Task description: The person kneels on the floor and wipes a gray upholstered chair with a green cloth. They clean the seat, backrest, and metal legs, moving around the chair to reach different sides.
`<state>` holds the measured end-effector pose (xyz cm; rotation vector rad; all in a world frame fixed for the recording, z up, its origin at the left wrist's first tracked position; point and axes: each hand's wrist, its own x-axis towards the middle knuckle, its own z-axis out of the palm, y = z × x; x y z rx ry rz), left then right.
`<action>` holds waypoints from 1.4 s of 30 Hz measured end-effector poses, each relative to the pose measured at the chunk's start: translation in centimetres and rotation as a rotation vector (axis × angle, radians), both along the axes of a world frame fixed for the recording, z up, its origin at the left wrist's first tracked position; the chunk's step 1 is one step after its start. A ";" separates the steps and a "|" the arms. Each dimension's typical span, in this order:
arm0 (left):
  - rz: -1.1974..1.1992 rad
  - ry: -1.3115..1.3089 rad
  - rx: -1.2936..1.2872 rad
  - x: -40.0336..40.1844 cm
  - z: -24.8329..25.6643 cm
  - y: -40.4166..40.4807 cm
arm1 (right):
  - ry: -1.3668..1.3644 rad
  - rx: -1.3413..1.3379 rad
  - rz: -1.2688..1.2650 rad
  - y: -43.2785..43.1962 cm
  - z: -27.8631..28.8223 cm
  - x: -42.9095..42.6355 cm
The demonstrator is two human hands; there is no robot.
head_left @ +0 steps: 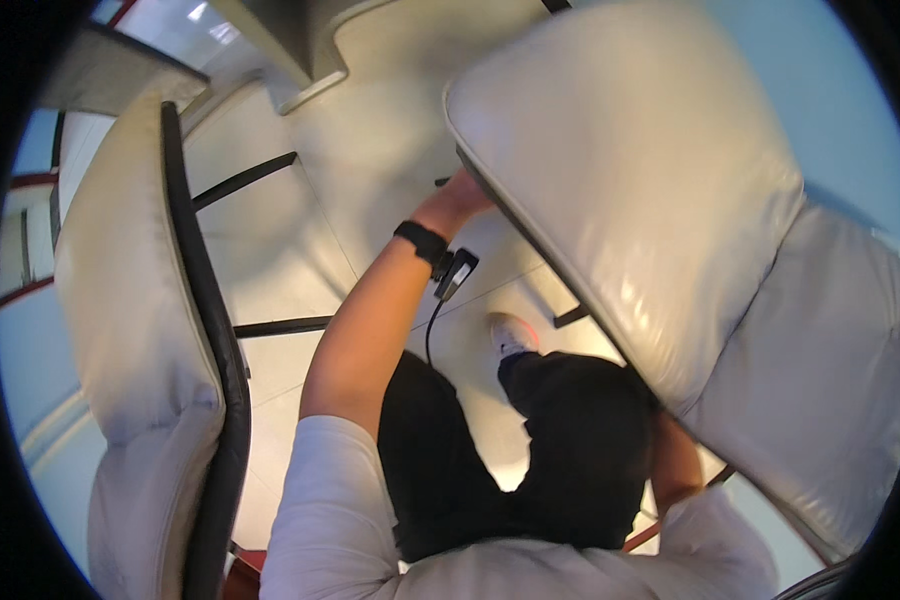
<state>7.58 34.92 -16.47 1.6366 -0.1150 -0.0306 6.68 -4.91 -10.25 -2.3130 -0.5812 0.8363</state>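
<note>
A padded chair (615, 172) with a light, glossy leather-like cover stands tilted across the view in front of me and to the right. My left hand (469, 193) reaches to the underside of its seat edge; the fingers are hidden beneath it. On that wrist is a black strap (424, 241) with a small black device (457, 274) and a cable. My right forearm passes under the chair's near edge, and my right hand is out of sight there.
A second padded chair (142, 285) with dark legs stands at the left. A grey pedestal or table base (300, 52) rises at the top. Light floor tiles (270, 262) lie between, with my shoe (511, 334) on them. A blue wall (832, 97) is at upper right.
</note>
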 end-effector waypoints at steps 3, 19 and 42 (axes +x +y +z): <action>0.048 -0.041 -0.029 2.5 -3.3 -0.4 | -0.037 -0.074 0.078 0.9 -0.4 -0.8; 0.330 -0.377 0.715 -0.6 -13.9 -5.5 | -0.016 0.328 0.033 13.9 -15.6 -2.1; 0.231 -0.842 0.846 2.1 -7.5 -9.9 | 0.147 0.427 -0.087 11.5 -22.1 -0.1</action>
